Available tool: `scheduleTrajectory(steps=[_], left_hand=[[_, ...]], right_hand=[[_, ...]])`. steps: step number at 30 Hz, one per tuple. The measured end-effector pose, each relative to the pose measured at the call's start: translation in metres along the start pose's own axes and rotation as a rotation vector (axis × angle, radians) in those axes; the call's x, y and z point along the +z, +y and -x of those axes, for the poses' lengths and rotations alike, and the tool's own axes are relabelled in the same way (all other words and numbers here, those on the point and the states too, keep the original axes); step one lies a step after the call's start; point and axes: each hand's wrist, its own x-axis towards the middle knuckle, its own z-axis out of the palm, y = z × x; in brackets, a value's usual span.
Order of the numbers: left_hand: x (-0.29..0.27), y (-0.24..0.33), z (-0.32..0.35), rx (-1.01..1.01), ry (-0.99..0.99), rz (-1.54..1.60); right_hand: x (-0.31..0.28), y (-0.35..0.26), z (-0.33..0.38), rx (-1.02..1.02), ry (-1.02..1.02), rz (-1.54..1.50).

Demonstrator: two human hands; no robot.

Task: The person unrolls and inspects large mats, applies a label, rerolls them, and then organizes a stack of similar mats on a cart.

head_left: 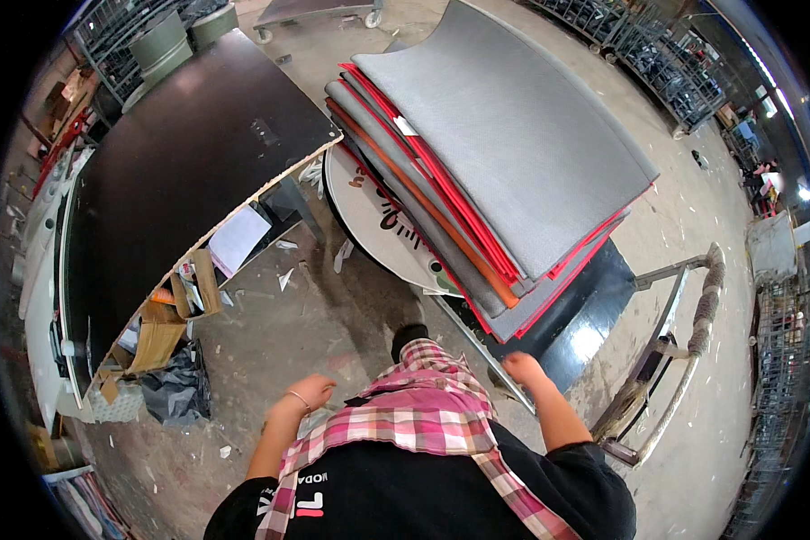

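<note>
My left hand (315,391), with a thin bracelet at the wrist, hangs in front of my body over the floor. Its fingers are loosely curled, with nothing seen in them. My right hand (524,367) is also loosely closed, beside the near edge of a dark cart platform (594,306); from here I cannot tell whether it touches the edge. A tall stack of grey sheets (522,135) with red and orange layers (477,238) lies on the cart, some layers bent. A round, light mat with dark drawings (378,216) sticks out on the stack's left side.
At the left stands a dark-topped table (198,126) with cardboard boxes (157,342) and white paper (238,238) under its edge. A black plastic bag (175,387) lies below. The cart's padded handle (706,306) rises at right. Wire cages (661,76) stand far right; scraps litter the floor.
</note>
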Motion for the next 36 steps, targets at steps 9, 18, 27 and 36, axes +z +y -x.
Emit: scheduleTrajectory(steps=[9, 18, 27, 36], left_hand=[[-0.111, 0.026, -0.103, 0.090, 0.142, 0.024], [-0.212, 0.024, -0.133, -0.125, 0.275, 0.153], [-0.283, 0.043, -0.229, 0.251, 0.033, 0.055], [-0.395, 0.054, -0.333, 0.411, 0.120, 0.111]], right_hand=[[-0.103, -0.162, -0.273, 0.334, -0.010, -2.191], [-0.139, -0.231, -0.360, 0.889, 0.586, -2.646], [-0.167, -0.231, -0.369, 1.104, 0.784, -2.561], [-0.216, -0.203, -0.348, 0.780, 0.599, -2.495]])
